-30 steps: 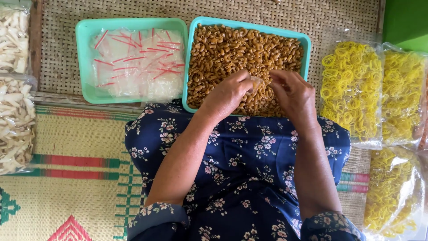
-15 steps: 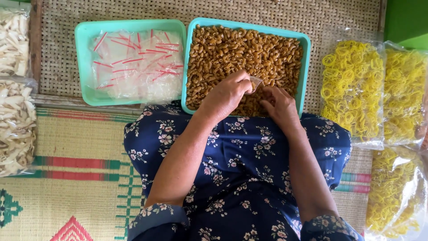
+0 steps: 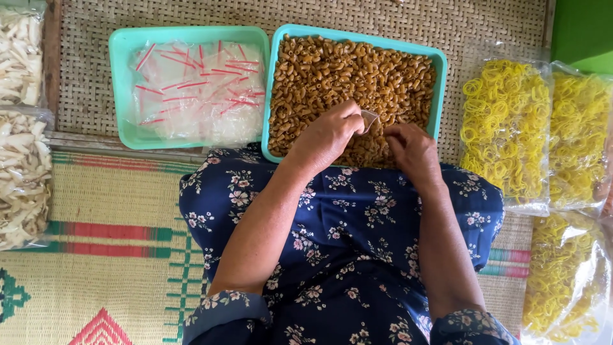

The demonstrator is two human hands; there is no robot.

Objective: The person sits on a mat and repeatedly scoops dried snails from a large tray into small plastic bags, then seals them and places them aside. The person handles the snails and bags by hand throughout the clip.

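Up close, the left hand [image 3: 329, 137] pinches one edge of a small clear plastic bag [image 3: 370, 119], its grip narrow on the film, while the right hand [image 3: 412, 148] meets it from the other side with fingers curled; whether those fingers actually clasp the bag cannot be told. Both hands hover over the near edge of a teal tray [image 3: 439, 83] heaped with brown macaroni-like snacks [image 3: 345, 70]. Just beside it on the left sits a second teal tray [image 3: 121, 89] full of clear bags with red strips [image 3: 198, 89]. Packs of yellow rings [image 3: 504, 128] lie to the right, pale chips in bags [image 3: 22, 172] far left, all on woven mats [image 3: 96, 275].
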